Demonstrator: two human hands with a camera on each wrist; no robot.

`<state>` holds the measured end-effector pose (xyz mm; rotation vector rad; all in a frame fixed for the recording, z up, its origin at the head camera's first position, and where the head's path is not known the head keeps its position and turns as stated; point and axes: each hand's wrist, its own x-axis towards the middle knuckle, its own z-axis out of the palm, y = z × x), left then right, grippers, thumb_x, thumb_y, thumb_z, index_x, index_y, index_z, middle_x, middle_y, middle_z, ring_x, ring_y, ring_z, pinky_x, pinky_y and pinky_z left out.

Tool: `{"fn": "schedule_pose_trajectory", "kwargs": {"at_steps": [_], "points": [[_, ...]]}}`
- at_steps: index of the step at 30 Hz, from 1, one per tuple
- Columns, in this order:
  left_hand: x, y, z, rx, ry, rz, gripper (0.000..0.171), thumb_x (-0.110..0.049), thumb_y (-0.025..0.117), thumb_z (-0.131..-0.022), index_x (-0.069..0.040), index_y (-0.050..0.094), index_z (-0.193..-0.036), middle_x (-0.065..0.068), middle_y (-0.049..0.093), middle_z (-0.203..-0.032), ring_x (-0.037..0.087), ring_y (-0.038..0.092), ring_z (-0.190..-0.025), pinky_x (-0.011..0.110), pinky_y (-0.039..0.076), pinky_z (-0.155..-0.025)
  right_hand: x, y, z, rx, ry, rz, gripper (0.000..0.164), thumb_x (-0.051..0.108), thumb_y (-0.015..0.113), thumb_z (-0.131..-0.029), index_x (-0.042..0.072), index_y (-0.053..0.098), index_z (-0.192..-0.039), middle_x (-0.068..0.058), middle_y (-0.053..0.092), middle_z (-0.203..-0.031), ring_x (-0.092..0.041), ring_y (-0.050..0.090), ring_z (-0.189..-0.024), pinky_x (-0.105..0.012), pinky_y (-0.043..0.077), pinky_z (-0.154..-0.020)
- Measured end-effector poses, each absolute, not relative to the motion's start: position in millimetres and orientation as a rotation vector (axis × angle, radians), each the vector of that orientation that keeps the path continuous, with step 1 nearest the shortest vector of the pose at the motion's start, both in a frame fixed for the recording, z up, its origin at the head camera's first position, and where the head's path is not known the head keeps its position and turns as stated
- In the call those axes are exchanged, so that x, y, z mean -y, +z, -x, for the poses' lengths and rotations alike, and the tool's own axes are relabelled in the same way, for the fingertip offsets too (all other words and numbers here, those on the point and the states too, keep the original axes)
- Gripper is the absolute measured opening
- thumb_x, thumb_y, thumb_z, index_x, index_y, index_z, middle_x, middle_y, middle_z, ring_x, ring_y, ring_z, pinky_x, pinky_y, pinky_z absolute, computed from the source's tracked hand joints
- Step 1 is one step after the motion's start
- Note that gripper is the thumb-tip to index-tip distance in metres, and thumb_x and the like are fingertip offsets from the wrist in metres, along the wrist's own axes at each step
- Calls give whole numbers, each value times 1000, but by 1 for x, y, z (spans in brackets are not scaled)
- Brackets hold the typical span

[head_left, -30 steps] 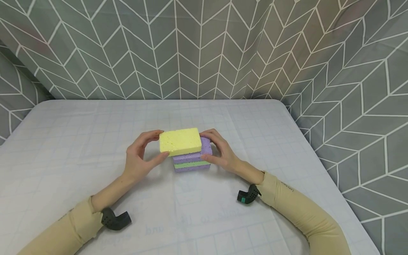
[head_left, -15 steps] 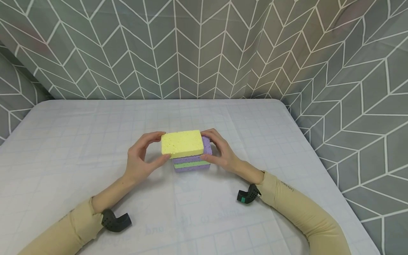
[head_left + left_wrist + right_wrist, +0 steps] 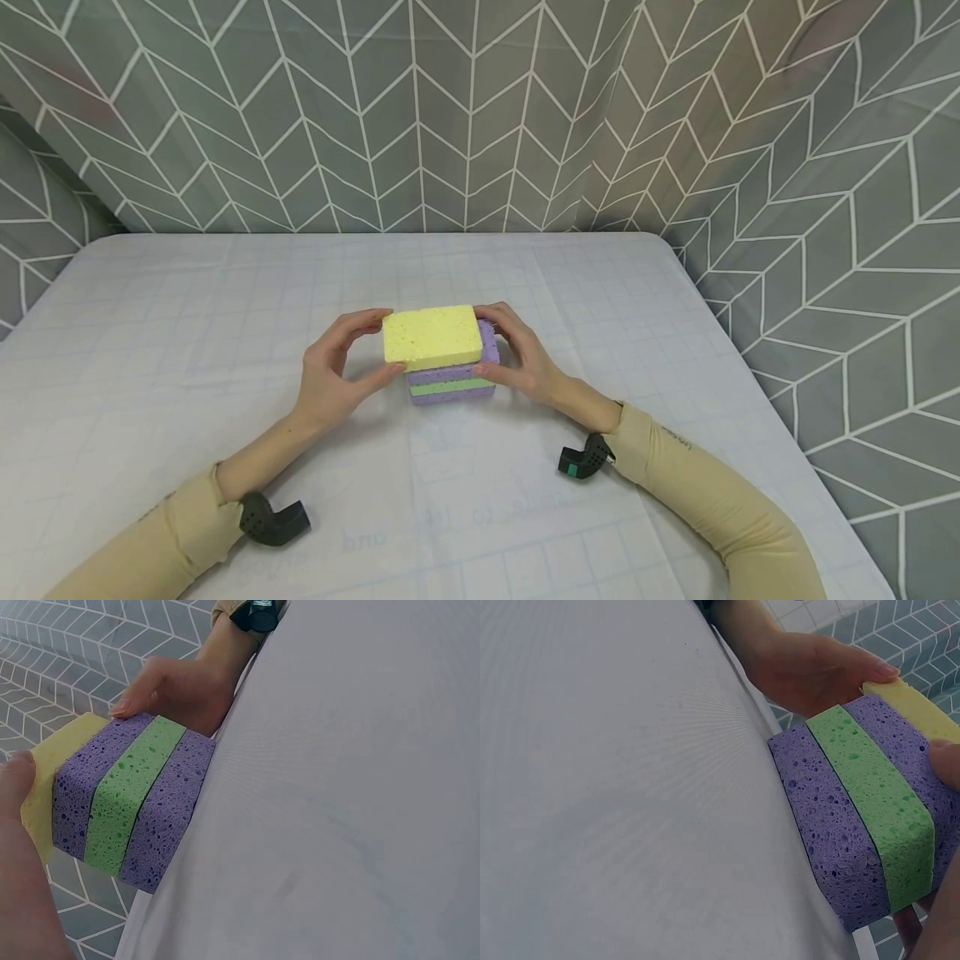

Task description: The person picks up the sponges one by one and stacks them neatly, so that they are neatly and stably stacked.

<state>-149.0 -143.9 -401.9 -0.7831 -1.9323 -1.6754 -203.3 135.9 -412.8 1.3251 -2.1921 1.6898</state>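
Note:
Sponges lie stacked in layers: a lower purple sponge (image 3: 453, 398), a green sponge (image 3: 448, 387) over it, then an upper purple sponge (image 3: 489, 342). My left hand (image 3: 330, 362) pinches a yellow sponge (image 3: 432, 335) by its left end, thumb in front and fingers behind. The yellow sponge overlaps the top of the stack, set slightly left of it in the head view. My right hand (image 3: 531, 357) grips the upper purple sponge at its right end, the thumb on its front edge. In the left wrist view the green sponge (image 3: 135, 796) shows between the purple ones.
The stack stands on a table with a white, faintly gridded cloth (image 3: 225, 308). Behind and to the right hangs a grey curtain (image 3: 442, 117) with white chevron lines. A black wrist camera (image 3: 273, 518) sits at the left sleeve, another black camera (image 3: 585, 458) at the right.
My left hand has shifted the yellow sponge a little to the right over the stack, mostly in the first half second. The right hand and the lower sponges have stayed put.

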Motion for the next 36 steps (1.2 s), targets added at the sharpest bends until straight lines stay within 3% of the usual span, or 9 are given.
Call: {"fn": "schedule_pose_trajectory", "kwargs": {"at_steps": [6, 19, 36], "points": [[146, -407, 151, 1965, -1695, 770, 73, 23, 80, -65, 6, 57, -132, 24, 60, -131, 20, 57, -123, 29, 49, -108, -136, -411, 203, 2184, 1702, -1329, 76, 44, 68, -89, 1, 43, -146, -16, 51, -134, -25, 48, -122, -35, 45, -106], [141, -406, 150, 1927, -1726, 802, 73, 23, 80, -64, 8, 56, -132, 26, 59, -131, 22, 58, -123, 30, 49, -109, -137, -414, 205, 2172, 1726, -1333, 74, 38, 69, -89, -2, 42, -145, -17, 51, -132, -21, 49, -121, -34, 44, -109], [140, -407, 147, 1970, -1761, 807, 78, 22, 81, -65, 5, 54, -135, 24, 57, -136, 21, 56, -128, 34, 46, -113, -135, -413, 203, 2218, 1709, -1290, 80, 53, 67, -88, 0, 44, -144, -15, 51, -133, -24, 49, -121, -40, 45, -110]]}}
